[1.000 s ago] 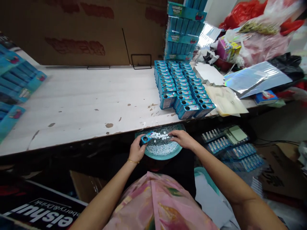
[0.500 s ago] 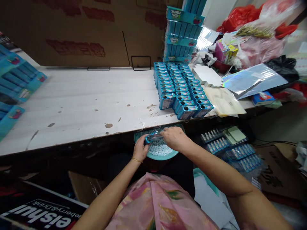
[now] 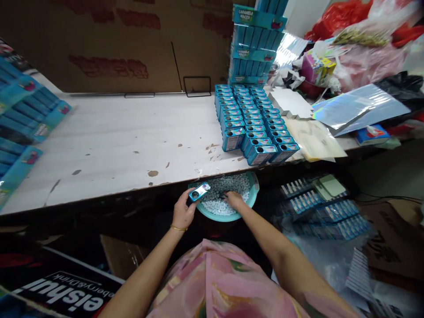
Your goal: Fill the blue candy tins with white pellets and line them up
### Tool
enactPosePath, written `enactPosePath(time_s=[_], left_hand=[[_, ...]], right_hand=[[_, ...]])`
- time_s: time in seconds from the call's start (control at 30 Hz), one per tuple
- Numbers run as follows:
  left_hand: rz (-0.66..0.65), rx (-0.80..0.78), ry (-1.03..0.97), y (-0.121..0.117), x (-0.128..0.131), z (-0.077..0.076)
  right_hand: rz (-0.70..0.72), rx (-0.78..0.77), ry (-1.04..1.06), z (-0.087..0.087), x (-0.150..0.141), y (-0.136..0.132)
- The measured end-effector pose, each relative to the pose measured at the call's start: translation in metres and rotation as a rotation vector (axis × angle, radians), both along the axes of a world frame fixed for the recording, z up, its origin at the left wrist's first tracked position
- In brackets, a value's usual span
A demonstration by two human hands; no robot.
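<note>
My left hand (image 3: 183,211) is closed round a small blue tin (image 3: 199,191), held at the left rim of a turquoise basin (image 3: 254,187). The tin's top faces up, with a dark round opening at one end and a few white pieces at the other. Small white candies (image 3: 218,206) fill much of the basin. My right hand (image 3: 234,199) reaches down among them, its fingers bent and partly hidden. Something dark shows at those fingertips, too unclear to name.
Rows of blue tins (image 3: 253,119) stand on the white table (image 3: 109,141), display boxes (image 3: 251,53) stacked behind them. More display boxes (image 3: 29,106) are at left. Packed trays (image 3: 326,207) lie low on the right. A large cardboard box (image 3: 132,44) backs the table.
My right hand has moved from the tin down into the candies, taking away the clear thing it held there. My left hand has drawn the tin left and turned its top up.
</note>
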State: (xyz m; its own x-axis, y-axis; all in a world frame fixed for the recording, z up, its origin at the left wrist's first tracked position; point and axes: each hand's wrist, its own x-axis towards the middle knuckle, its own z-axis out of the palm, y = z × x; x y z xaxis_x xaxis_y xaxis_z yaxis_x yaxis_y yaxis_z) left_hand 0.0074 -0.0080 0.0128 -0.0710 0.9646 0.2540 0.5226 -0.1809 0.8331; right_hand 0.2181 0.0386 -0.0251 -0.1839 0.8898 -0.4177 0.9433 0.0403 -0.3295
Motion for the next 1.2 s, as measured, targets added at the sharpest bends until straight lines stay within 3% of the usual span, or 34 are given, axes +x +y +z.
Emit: enactPosePath(time_s=[0.13, 0.27, 0.37, 0.47, 0.6, 0.73, 0.87, 1.0, 1.2], left_hand=[[0.042, -0.028, -0.011, -0.001, -0.007, 0.002], [0.068, -0.052, -0.044, 0.000, -0.011, 0.000], [0.065, -0.050, -0.039, 0.003, -0.006, -0.002], [0.027, -0.041, -0.007, 0.005, 0.004, -0.003], [-0.024, -0.022, 0.083, 0.008, 0.020, -0.002], [-0.059, 0.020, 0.189, 0.008, 0.030, -0.001], [-0.066, 0.028, 0.228, 0.007, 0.031, -0.001], [-0.042, 0.036, 0.231, 0.007, 0.029, -0.002], [-0.092, 0.109, 0.381, 0.004, 0.032, 0.005]], right_hand=[[-0.009, -0.041, 0.178, -0.017, -0.019, 0.009], [0.023, -0.029, 0.311, -0.004, 0.013, 0.009], [0.064, 0.047, 0.376, 0.028, 0.041, 0.002], [0.166, 0.157, 0.379, 0.073, 0.052, -0.008], [0.262, 0.255, 0.155, 0.128, 0.036, -0.019], [0.350, 0.307, -0.151, 0.156, 0.005, -0.029], [0.435, 0.344, -0.257, 0.168, -0.013, -0.034], [0.437, 0.361, -0.284, 0.173, -0.006, -0.034], [0.356, 0.352, -0.321, 0.158, 0.018, -0.034]])
